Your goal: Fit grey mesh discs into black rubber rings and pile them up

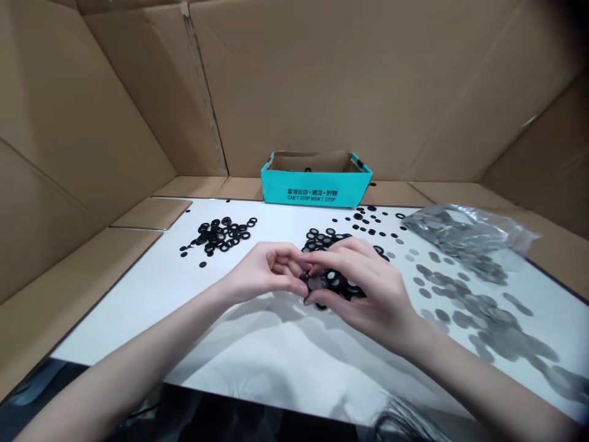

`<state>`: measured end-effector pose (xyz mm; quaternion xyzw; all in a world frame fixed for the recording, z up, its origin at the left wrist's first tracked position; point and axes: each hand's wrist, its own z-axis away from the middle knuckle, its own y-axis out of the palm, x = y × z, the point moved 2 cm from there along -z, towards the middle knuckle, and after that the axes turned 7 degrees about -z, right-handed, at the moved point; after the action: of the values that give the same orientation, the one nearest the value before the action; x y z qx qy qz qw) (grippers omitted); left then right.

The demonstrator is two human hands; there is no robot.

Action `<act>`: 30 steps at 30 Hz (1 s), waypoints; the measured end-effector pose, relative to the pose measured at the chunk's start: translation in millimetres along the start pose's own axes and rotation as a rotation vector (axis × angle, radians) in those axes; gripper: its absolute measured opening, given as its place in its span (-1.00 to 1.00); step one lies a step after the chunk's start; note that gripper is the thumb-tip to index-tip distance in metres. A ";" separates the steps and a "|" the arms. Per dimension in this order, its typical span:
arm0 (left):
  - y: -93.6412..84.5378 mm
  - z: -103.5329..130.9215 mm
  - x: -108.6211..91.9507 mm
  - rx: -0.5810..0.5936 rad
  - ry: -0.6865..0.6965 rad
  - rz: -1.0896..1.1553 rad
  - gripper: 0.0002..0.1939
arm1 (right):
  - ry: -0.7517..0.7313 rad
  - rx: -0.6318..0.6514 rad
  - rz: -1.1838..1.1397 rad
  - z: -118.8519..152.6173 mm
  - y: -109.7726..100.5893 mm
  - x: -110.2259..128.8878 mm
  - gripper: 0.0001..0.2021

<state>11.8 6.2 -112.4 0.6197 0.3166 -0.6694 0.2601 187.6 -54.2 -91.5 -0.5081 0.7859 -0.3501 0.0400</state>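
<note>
My left hand [276, 270] and my right hand [368, 282] meet at their fingertips over the middle of the white table. Closed in a pinch, the left fingers hold a small black ring [304, 277]. Between the right thumb and forefinger is a thin grey disc [316, 283], touching the ring; how far the two fit together is hidden by fingers. Just behind and under my right hand lies a pile of black rings with grey discs inside [322, 239], partly covered by that hand.
A heap of black rings [221, 233] lies at the left. Loose grey discs [488, 319] spread across the right, near a clear plastic bag [464, 230] of more discs. Small black pieces [368, 221] are scattered behind my right hand. A turquoise box [317, 187] stands at the back before cardboard walls [345, 80].
</note>
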 end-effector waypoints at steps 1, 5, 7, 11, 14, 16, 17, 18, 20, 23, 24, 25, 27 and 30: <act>1.1 0.4 1.0 0.019 -0.009 0.019 -0.76 | -0.005 -0.008 0.006 0.6 2.5 -1.4 -0.67; 5.0 0.9 3.5 0.034 -0.063 0.065 -0.81 | -0.025 -0.034 0.046 7.0 6.1 -5.6 -0.70; 7.7 1.1 4.0 0.008 -0.083 0.067 -0.83 | -0.041 -0.034 0.064 11.0 6.1 -6.4 -0.70; 11.0 2.2 3.7 -0.058 -0.050 0.021 -0.78 | 0.025 -0.072 0.054 18.5 4.5 -8.2 -0.70; 10.6 3.4 2.2 -0.120 0.012 -0.037 -0.75 | 0.164 -0.099 0.015 21.7 3.3 -10.5 -0.77; 10.8 4.5 1.0 -0.151 0.045 -0.078 -0.77 | 0.228 -0.088 -0.019 22.5 3.7 -10.9 -0.87; 11.3 5.2 0.3 -0.165 0.062 -0.103 -0.78 | 0.246 -0.076 -0.037 22.6 4.3 -10.8 -0.90; 12.0 5.9 -0.5 -0.180 0.082 -0.136 -0.80 | 0.257 -0.064 -0.051 22.5 4.9 -10.5 -0.91; 14.0 7.5 -2.5 -0.201 0.128 -0.222 -0.83 | 0.258 -0.054 -0.065 22.3 5.7 -9.6 -0.91; 17.4 9.7 -5.9 -0.189 0.197 -0.356 -0.90 | 0.248 -0.056 -0.066 22.3 5.6 -9.5 -0.89; 18.2 10.3 -6.8 -0.179 0.208 -0.396 -0.91 | 0.253 -0.057 -0.067 22.6 5.4 -10.1 -0.88; 18.6 10.9 -7.5 -0.177 0.216 -0.430 -0.90 | 0.260 -0.055 -0.067 22.9 5.4 -10.9 -0.89; 18.5 11.9 -8.6 -0.183 0.227 -0.473 -0.89 | 0.272 -0.049 -0.055 23.9 5.7 -12.5 -0.91; 17.8 12.8 -8.8 -0.193 0.262 -0.501 -0.88 | 0.266 -0.035 -0.033 25.2 7.3 -13.6 -0.93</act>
<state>17.3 -15.6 -105.0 0.5759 0.5527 -0.5939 0.1014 199.1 -54.0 -118.7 -0.4705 0.7819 -0.4012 -0.0791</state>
